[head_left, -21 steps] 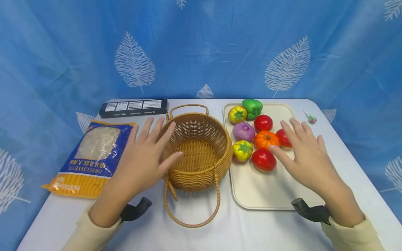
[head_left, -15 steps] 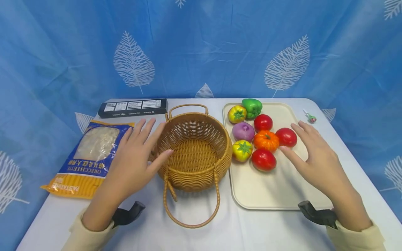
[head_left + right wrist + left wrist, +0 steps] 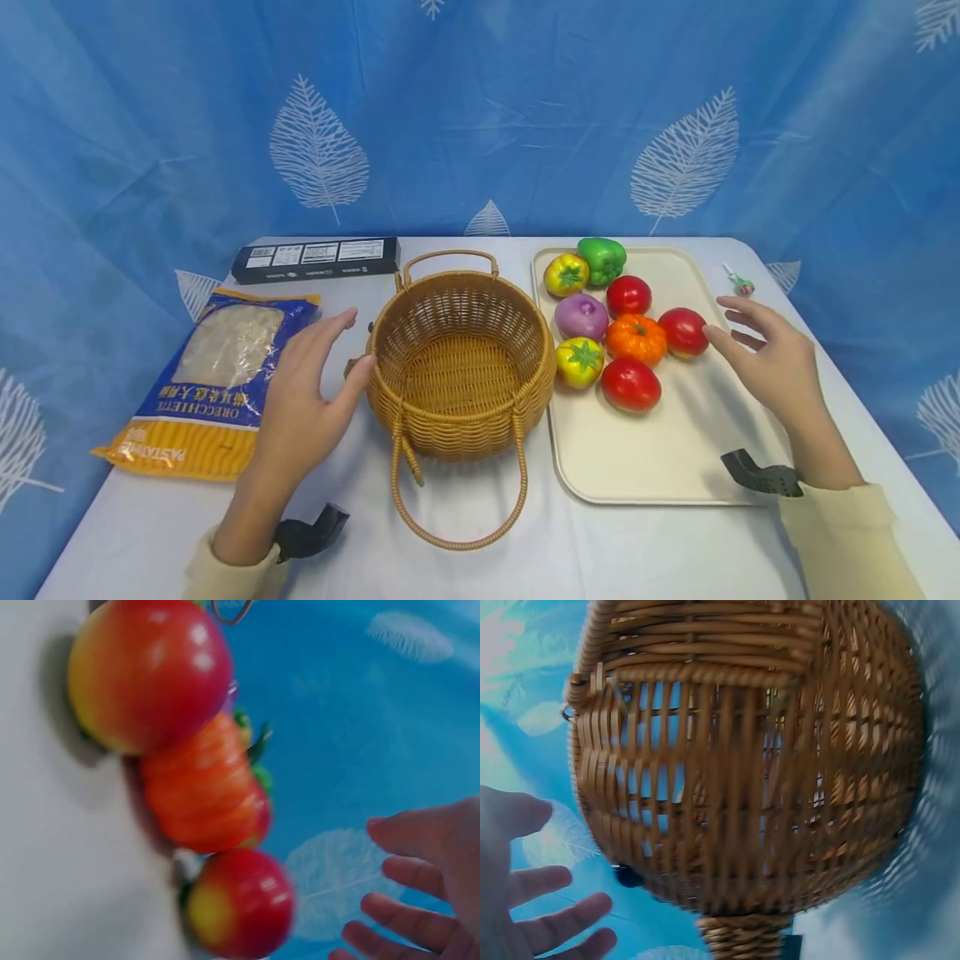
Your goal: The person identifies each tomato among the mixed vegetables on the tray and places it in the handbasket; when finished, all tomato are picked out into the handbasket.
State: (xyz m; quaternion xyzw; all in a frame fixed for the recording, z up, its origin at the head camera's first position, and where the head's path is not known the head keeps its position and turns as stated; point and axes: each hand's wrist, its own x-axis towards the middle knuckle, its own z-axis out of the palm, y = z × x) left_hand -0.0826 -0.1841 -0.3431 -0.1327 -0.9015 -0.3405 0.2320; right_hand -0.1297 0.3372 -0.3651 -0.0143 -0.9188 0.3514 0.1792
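Note:
My left hand [image 3: 307, 396] hovers between the pasta bag [image 3: 232, 358] and the wicker basket [image 3: 461, 433], thumb near the basket's left rim and nothing in its grasp. In the left wrist view the woven side of the basket fills most of the picture, with the fingers [image 3: 562, 922] apart from it. My right hand [image 3: 780, 358] is over the right edge of a cream tray [image 3: 645, 467], loosely bent and holding nothing. Nearest to it lies a red toy fruit [image 3: 682, 332]; an orange toy pumpkin [image 3: 636, 338] sits beside that fruit.
The tray also bears a green pepper [image 3: 602, 260], a purple onion [image 3: 581, 317], two yellow toy vegetables and more red fruits. A black box [image 3: 315, 258] lies at the back left, a lollipop [image 3: 741, 282] at the back right. One basket handle [image 3: 459, 546] hangs toward the front.
My left hand has drawn left, away from over the basket's rim. The right hand has shifted right, off the red fruit it partly covered, and its fingers have bent a little more.

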